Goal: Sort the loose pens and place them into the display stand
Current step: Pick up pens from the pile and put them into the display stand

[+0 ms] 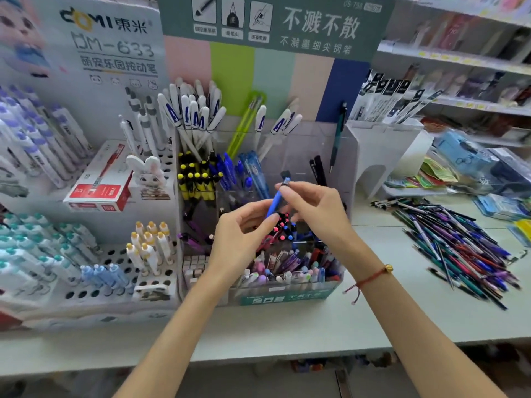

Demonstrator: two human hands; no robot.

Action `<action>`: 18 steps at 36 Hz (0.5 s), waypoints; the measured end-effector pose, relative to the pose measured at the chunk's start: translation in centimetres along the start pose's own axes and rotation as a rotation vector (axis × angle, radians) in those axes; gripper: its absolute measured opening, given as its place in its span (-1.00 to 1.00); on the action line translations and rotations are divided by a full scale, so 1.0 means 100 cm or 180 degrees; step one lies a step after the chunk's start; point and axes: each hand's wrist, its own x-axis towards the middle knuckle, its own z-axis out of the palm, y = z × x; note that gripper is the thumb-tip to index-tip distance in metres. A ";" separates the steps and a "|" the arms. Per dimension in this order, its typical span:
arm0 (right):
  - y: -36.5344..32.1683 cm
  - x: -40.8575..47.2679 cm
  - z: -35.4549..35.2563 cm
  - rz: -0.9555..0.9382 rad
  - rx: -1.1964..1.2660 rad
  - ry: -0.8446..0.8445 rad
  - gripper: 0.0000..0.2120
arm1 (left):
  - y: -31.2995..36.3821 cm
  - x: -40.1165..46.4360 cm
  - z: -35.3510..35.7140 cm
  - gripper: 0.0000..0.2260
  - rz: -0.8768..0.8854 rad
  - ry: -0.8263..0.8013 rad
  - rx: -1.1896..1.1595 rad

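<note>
A blue pen [276,199] stands tilted above the clear tiered display stand [287,291], its dark tip upward. My right hand [313,208] pinches the pen near its top end. My left hand [244,234] holds the pen's lower end between curled fingers. Both hands hover over the stand's middle tier, among black pens with red and blue dots [283,228]. A pile of loose pens [459,248] in several colours lies on the table to the right.
A white perforated pen stand [115,259] with white and teal pens fills the left. A red and white box [99,182] rests on it. A white holder [382,150] with packaged refills stands right of the display. Shelves and plastic packets [474,165] sit at the far right.
</note>
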 end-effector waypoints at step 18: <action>0.043 -0.027 -0.072 -0.0219 0.0169 0.2268 -0.85 | -0.030 0.015 0.037 -0.54 0.1228 -0.0705 0.2933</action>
